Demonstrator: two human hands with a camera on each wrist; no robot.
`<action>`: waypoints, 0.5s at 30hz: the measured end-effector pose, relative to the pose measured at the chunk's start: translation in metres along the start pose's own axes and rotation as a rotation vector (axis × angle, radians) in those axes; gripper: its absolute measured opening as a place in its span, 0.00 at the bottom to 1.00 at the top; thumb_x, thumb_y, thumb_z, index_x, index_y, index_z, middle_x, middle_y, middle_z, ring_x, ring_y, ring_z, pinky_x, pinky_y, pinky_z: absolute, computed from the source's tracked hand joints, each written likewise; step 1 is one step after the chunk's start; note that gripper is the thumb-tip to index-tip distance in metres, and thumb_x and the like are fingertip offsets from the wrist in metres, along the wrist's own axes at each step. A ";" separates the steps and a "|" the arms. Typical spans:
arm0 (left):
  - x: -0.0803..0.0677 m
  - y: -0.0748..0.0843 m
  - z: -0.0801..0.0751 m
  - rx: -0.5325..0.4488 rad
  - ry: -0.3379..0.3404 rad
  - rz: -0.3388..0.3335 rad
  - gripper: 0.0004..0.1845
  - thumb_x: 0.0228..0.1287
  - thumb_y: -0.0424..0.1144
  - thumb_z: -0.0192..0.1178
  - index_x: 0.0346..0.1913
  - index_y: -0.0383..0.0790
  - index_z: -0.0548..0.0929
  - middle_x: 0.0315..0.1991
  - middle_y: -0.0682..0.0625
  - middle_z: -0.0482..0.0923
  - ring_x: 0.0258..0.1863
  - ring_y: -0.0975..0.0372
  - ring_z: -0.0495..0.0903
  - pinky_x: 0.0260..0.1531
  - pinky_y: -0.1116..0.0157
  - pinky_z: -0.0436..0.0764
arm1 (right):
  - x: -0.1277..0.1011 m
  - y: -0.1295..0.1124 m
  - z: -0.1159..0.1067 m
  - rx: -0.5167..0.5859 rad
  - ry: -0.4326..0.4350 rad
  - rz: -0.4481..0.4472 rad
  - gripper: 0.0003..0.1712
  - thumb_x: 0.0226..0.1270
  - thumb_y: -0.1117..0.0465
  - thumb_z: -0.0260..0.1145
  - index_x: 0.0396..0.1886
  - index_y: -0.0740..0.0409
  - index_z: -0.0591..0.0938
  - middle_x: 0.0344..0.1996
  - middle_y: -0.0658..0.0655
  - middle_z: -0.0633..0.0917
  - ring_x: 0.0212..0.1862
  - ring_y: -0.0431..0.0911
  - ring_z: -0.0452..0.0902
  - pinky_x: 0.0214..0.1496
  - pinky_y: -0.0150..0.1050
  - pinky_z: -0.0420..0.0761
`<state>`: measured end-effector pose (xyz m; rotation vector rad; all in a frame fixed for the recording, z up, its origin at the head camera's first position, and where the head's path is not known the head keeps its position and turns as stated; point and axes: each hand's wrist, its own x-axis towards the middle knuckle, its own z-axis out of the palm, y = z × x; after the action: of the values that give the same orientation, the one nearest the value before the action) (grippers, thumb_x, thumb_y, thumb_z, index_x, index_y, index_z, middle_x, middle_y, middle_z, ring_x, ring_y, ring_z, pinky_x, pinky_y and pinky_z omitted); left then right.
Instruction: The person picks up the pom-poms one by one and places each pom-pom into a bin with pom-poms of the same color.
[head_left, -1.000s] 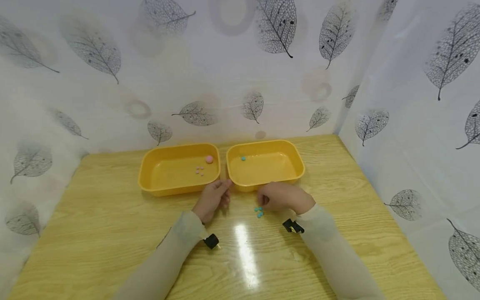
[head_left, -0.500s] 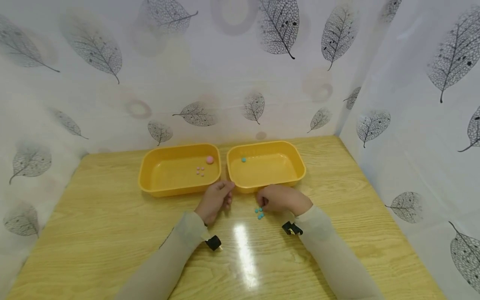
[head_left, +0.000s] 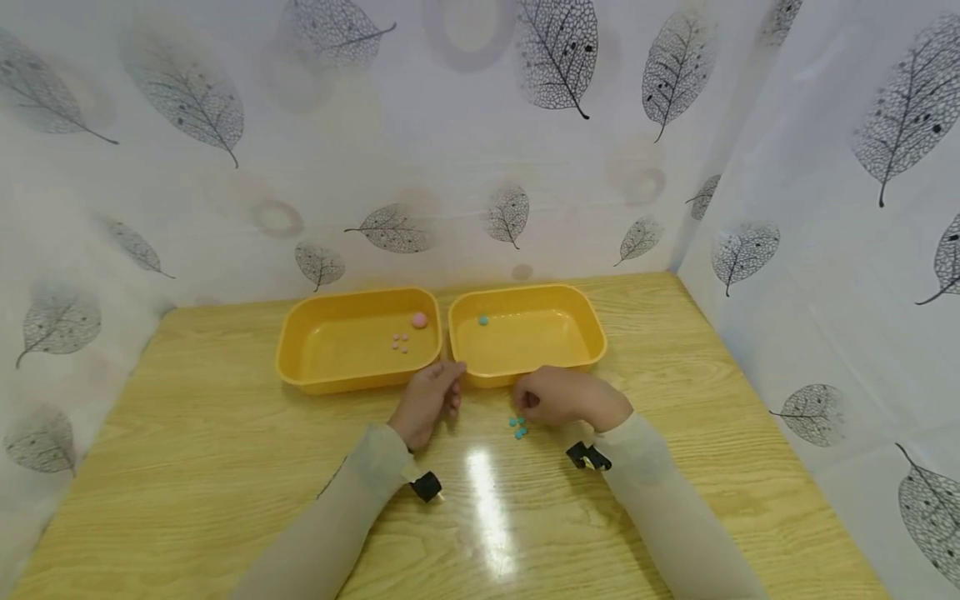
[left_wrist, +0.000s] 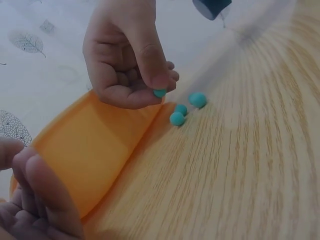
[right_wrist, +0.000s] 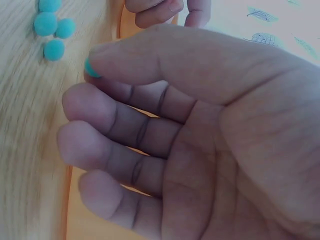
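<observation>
My right hand [head_left: 566, 396] pinches a small turquoise ball [right_wrist: 91, 69] between thumb and index finger, just in front of the right yellow tray [head_left: 540, 342]. Its other fingers are loosely bent. Several more turquoise balls [right_wrist: 46, 24] lie close together on the table beside that hand. My left hand [head_left: 427, 400] grips the right tray's near left corner, with thumb and index finger at the rim in the left wrist view. One turquoise piece [head_left: 483, 321] lies inside this tray, toward its back left.
The left yellow tray [head_left: 337, 350] stands close beside the right one and holds a larger pink ball [head_left: 419, 320] and several tiny pink balls [head_left: 401, 342]. Behind the wooden table [head_left: 225, 467] hangs a white leaf-print curtain [head_left: 450, 125].
The right tray has shifted slightly to the left over the last half second, my left hand at its corner. My right hand stays nearly in place beside the turquoise balls.
</observation>
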<state>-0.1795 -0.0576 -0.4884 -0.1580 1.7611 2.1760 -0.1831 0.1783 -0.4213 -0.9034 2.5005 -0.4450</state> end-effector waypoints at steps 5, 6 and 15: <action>0.000 -0.002 0.000 0.012 -0.004 0.013 0.13 0.77 0.42 0.61 0.37 0.34 0.77 0.24 0.53 0.73 0.21 0.64 0.71 0.20 0.70 0.73 | 0.000 0.001 0.001 -0.016 -0.002 0.033 0.09 0.68 0.68 0.65 0.31 0.50 0.84 0.26 0.43 0.78 0.29 0.38 0.70 0.35 0.33 0.71; 0.000 -0.002 0.000 0.012 -0.004 0.012 0.13 0.77 0.42 0.61 0.37 0.35 0.77 0.24 0.53 0.73 0.21 0.64 0.71 0.20 0.70 0.73 | 0.000 0.001 0.001 -0.019 -0.003 0.035 0.09 0.68 0.68 0.65 0.31 0.50 0.84 0.26 0.43 0.78 0.29 0.37 0.70 0.35 0.33 0.71; 0.000 -0.003 -0.001 0.013 -0.006 0.019 0.14 0.76 0.44 0.62 0.37 0.35 0.77 0.23 0.53 0.73 0.21 0.64 0.71 0.20 0.70 0.73 | -0.003 0.005 -0.004 0.028 -0.007 -0.004 0.08 0.69 0.67 0.64 0.34 0.50 0.85 0.27 0.43 0.79 0.30 0.37 0.71 0.35 0.33 0.73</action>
<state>-0.1788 -0.0579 -0.4913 -0.1321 1.7801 2.1762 -0.1856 0.1849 -0.4195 -0.8973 2.4801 -0.4760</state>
